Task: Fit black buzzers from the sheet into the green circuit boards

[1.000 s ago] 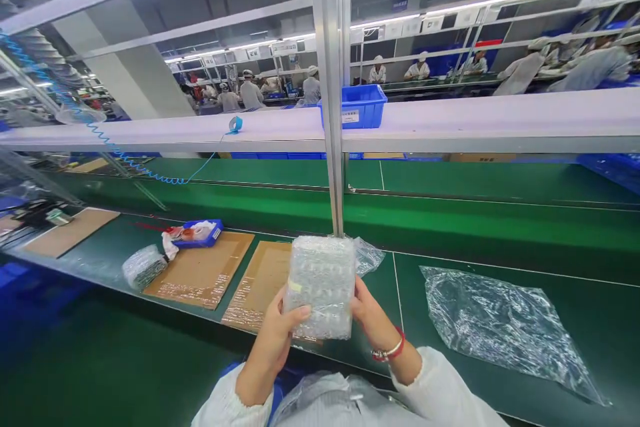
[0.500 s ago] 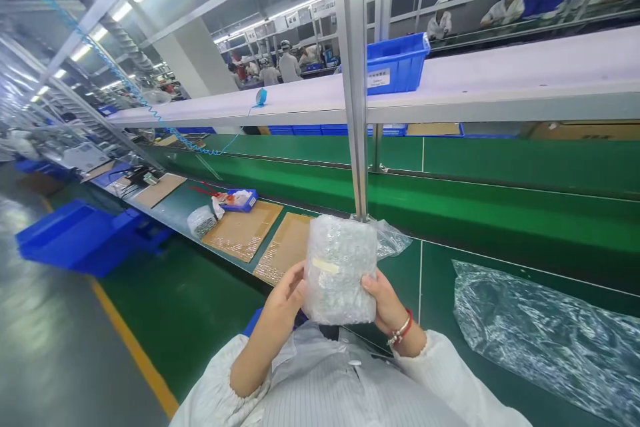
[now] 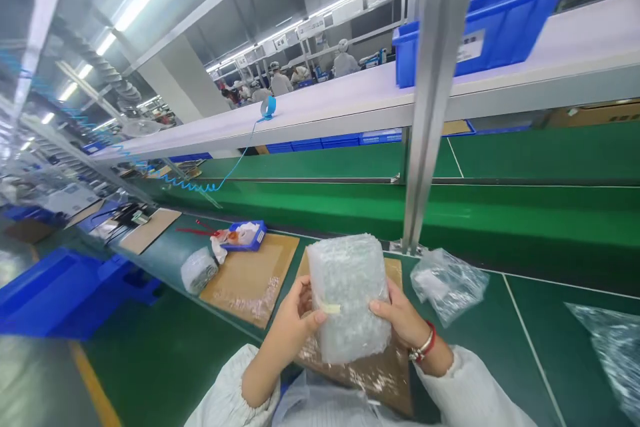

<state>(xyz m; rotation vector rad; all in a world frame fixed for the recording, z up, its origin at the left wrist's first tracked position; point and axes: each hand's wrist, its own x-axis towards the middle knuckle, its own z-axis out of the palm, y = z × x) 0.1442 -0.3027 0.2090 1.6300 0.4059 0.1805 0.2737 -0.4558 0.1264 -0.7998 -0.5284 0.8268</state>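
Between my hands is a bubble-wrapped package (image 3: pixel 353 280), roughly square, with a small strip of pale yellow tape on its front. My left hand (image 3: pixel 295 317) grips its left edge, the thumb near the tape. On the opposite edge, my right hand (image 3: pixel 400 317) holds on with the thumb pressed to the front face. Whatever is inside the wrap cannot be made out. Beneath the package lies a brown cardboard sheet (image 3: pixel 395 380) covered in clear film, on the green workbench.
To the left are another cardboard sheet (image 3: pixel 250 280), a wrapped bundle (image 3: pixel 199 270) and a small blue tray (image 3: pixel 257 240). Clear plastic bags (image 3: pixel 450 283) lie to the right. A metal post (image 3: pixel 430 113) rises at the bench's back, beside a blue bin (image 3: pixel 510 27) on the shelf.
My view has turned left, so post and bin appear farther right. The package, still in both hands, now shows over the nearer cardboard sheet and is tilted slightly.
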